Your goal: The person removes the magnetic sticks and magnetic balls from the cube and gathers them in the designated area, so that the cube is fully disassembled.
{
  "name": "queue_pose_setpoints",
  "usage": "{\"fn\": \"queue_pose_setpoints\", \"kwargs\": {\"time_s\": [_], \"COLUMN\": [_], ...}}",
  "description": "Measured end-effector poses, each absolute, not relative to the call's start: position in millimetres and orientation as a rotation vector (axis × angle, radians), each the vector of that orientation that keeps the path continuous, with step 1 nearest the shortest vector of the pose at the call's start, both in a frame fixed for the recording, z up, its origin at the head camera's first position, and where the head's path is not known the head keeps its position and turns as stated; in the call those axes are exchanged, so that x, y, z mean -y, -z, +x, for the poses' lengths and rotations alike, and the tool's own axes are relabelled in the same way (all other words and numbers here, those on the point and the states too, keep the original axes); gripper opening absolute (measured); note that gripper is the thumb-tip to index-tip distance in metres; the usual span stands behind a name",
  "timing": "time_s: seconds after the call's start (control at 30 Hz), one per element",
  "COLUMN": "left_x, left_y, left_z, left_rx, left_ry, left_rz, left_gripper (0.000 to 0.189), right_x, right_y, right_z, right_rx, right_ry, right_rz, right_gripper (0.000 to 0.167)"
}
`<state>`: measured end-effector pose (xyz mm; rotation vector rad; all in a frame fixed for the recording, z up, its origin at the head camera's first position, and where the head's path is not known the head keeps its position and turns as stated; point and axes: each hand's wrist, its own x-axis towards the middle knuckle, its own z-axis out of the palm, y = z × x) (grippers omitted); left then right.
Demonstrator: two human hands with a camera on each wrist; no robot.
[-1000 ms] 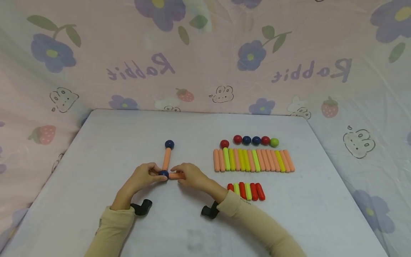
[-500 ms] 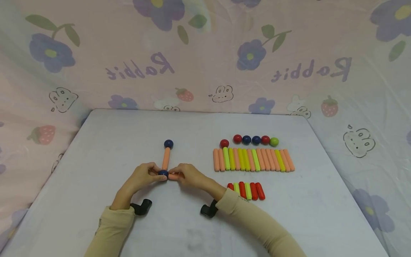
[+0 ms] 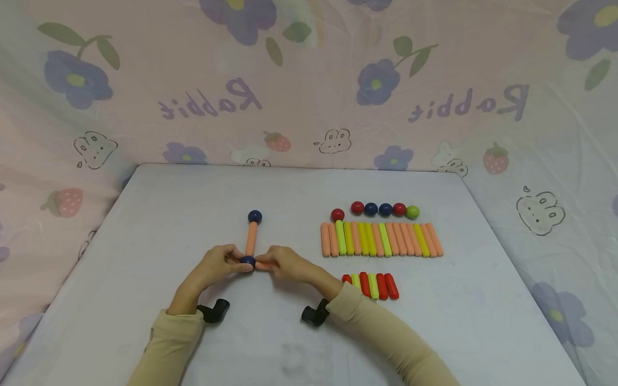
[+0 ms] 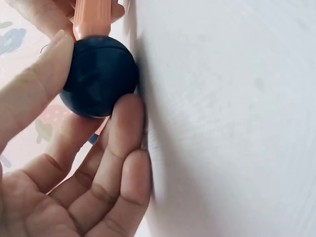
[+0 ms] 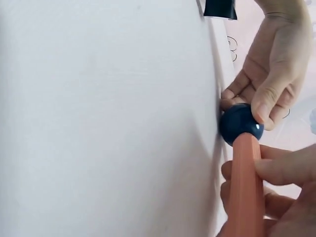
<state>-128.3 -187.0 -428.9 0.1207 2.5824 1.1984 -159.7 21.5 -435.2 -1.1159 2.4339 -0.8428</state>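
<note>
My left hand [image 3: 218, 264] pinches a dark blue ball [image 4: 101, 76] between thumb and fingers, low against the white table. From that ball an orange stick [image 3: 251, 239] runs away from me to a second blue ball [image 3: 255, 216]. My right hand [image 3: 288, 264] grips another orange stick [image 5: 245, 192], which points sideways with its end against the near ball. In the right wrist view this stick meets the ball directly, thumb on one side and fingers behind. The fingers hide part of the stick in the head view.
Right of the hands lies a row of orange, yellow and green sticks [image 3: 381, 239]. Behind it are several loose balls [image 3: 385, 209]. Shorter red and green sticks [image 3: 372, 286] lie nearer, partly behind the right sleeve [image 3: 348, 305]. A patterned curtain [image 3: 309, 80] surrounds the white table [image 3: 193, 198].
My right hand has slid slightly left along the stick toward the blue ball, and its fingers have closed on it. The left hand's hold is nearly unchanged.
</note>
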Motion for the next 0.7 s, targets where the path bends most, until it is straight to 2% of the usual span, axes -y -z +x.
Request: {"fn": "queue_pose_setpoints", "kwargs": {"time_s": [0.13, 0.27, 0.5, 0.7], "left_x": [186, 187, 186, 186], "left_y": [429, 429, 426, 427], "left_z": [-129, -129, -128, -128], "left_rx": [-2.592, -2.604, -2.598, -2.591], "left_ry": [-1.180, -1.171, -1.174, -1.181], "left_rz": [0.117, 0.119, 0.123, 0.102], "left_gripper": [0.028, 0.028, 0.030, 0.030], "right_x": [-27, -32, -39, -50], "right_y": [433, 433, 425, 419], "right_z": [-160, -162, -171, -180], "right_rx": [-2.424, -2.422, -2.400, -2.420], "right_ry": [0.848, 0.914, 0.989, 1.041], "right_rz": [-1.067, -1.013, -0.714, -0.649], "right_gripper": [0.046, 0.040, 0.035, 0.033]}}
